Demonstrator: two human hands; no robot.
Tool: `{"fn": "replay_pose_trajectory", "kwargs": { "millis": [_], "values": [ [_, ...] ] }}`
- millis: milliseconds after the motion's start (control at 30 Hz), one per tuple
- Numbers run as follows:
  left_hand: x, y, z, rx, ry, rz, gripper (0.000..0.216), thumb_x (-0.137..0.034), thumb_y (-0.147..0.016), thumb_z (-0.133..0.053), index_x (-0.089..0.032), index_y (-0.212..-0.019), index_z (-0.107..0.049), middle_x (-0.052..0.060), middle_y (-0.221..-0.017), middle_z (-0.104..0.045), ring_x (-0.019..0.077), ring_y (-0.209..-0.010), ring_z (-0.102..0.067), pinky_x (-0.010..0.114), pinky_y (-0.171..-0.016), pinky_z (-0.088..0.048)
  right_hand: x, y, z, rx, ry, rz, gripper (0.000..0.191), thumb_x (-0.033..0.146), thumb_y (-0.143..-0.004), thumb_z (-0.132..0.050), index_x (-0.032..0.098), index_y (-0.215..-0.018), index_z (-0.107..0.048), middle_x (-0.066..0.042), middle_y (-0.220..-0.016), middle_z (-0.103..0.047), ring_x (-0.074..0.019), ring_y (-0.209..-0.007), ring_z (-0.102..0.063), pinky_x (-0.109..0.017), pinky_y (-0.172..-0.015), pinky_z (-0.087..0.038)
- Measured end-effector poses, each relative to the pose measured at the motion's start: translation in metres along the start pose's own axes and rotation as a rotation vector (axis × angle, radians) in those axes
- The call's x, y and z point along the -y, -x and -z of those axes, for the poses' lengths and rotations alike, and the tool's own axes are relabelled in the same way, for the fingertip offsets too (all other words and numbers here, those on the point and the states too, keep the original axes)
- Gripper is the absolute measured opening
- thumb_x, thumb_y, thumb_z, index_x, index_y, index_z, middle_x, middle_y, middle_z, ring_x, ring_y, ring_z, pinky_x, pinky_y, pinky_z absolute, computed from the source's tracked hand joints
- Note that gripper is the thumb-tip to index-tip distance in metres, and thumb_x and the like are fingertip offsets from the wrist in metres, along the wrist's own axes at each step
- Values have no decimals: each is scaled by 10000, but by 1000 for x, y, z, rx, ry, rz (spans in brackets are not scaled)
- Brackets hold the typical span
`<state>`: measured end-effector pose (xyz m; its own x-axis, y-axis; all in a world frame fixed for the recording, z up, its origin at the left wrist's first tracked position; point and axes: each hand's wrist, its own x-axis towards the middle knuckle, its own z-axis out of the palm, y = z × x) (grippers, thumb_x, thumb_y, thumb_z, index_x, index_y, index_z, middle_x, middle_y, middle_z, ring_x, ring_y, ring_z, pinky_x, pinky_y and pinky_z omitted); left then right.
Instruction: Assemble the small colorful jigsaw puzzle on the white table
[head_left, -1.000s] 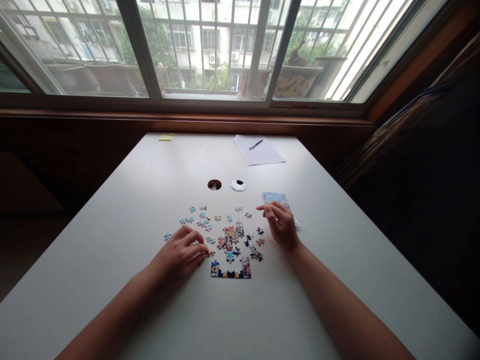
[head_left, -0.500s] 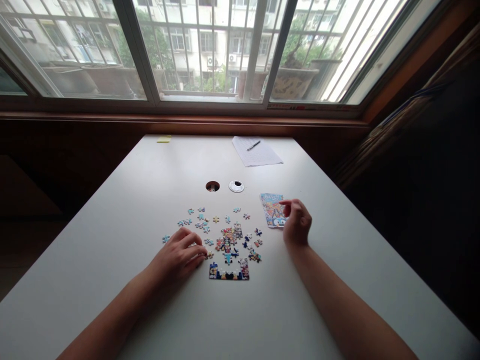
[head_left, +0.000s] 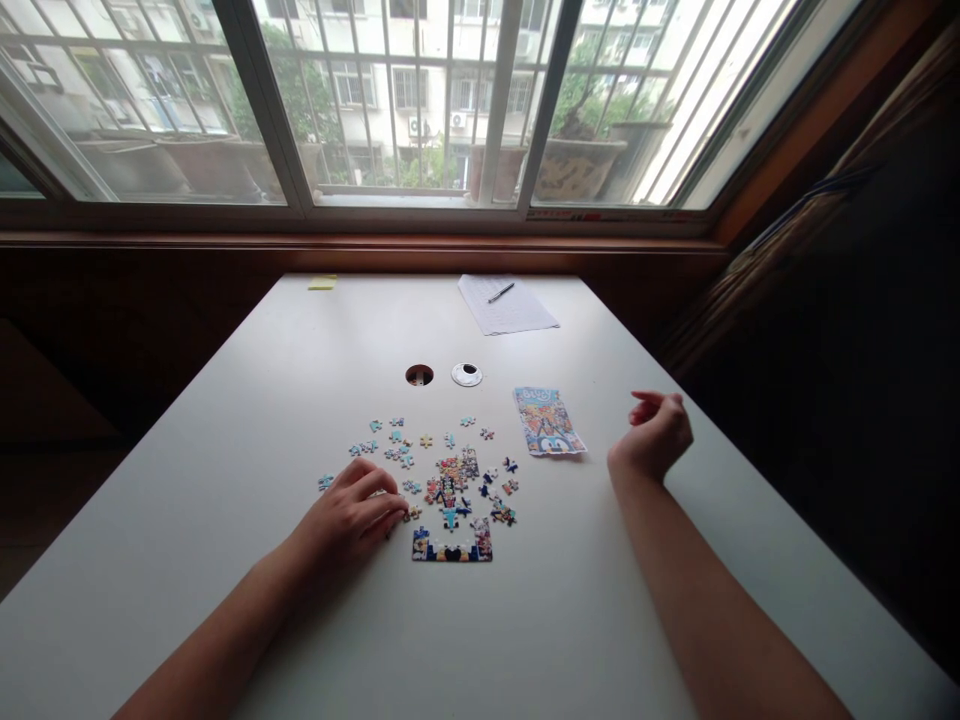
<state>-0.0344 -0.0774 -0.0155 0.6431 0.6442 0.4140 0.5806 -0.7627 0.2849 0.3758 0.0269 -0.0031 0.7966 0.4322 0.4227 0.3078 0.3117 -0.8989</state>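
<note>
My left hand (head_left: 364, 503) rests on the table with its fingers curled together. Its fingertips touch a small yellowish puzzle piece (head_left: 412, 512) at the left of the loose pieces. Right of it lies a partly joined puzzle section (head_left: 448, 488). Nearer to me is a joined U-shaped bottom border (head_left: 452, 554) with a dark middle. My right hand (head_left: 651, 437) is at the right, fingers curled in, with nothing visible in it. It is apart from the colourful picture card (head_left: 549, 420), which lies flat to its left.
Several loose pieces (head_left: 396, 437) lie beyond my left hand, and darker ones (head_left: 502, 513) lie right of the joined section. Farther back are a round table hole (head_left: 419, 376), a round cover (head_left: 466, 375), paper sheets (head_left: 517, 315) with a pen (head_left: 501, 293), and yellow sticky notes (head_left: 322, 283).
My right hand has moved right, away from the picture card, which is now fully uncovered. My left hand stays by the same piece. The view has shifted slightly.
</note>
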Motion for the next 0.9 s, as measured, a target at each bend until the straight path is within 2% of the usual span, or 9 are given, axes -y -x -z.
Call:
{"fn": "replay_pose_trajectory", "kwargs": {
  "millis": [133,233,400,533,900],
  "values": [
    [2,1,0,-54,-8,-6,205,-148,-922,-612,-238,-1088,-694,67,-980,-658,209,-939,-537,339,-826,-495,-14,-29,12,-147,12,-40,428,371,-920,-364,128,-776,-685,12,-603,-437,-132,-553,-409,-286,-523,-322],
    [3,1,2,-81,-6,8,228,-135,-919,-610,-233,-1110,-687,63,-973,-662,207,-940,-532,346,-841,-487,-26,-43,19,-180,9,-70,384,331,-907,-358,125,-816,-669,4,-636,-454,-128,-543,-395,-301,-513,-305],
    [3,1,7,-121,-9,58,245,-131,-924,-593,-231,-1128,-685,54,-961,-670,197,-924,-543,344,-844,-481,-40,-50,22,-189,10,-125,204,185,-800,-435,153,-895,-612,7,-698,-484,-124,-556,-418,-295,-511,-304],
    [6,1,8,-138,-13,66,226,-140,-927,-578,-229,-1098,-697,55,-951,-674,197,-907,-550,351,-843,-479,-46,-51,21,-186,-1,-129,210,136,-768,-459,167,-927,-592,5,-738,-501,-123,-578,-429,-288,-520,-312],
    [9,2,4,-96,3,43,239,-117,-915,-602,-230,-1111,-676,46,-961,-665,198,-914,-520,356,-851,-461,-50,-50,20,-163,15,-129,206,118,-787,-453,175,-948,-568,6,-740,-485,-126,-576,-404,-295,-518,-297]
  ]
}}
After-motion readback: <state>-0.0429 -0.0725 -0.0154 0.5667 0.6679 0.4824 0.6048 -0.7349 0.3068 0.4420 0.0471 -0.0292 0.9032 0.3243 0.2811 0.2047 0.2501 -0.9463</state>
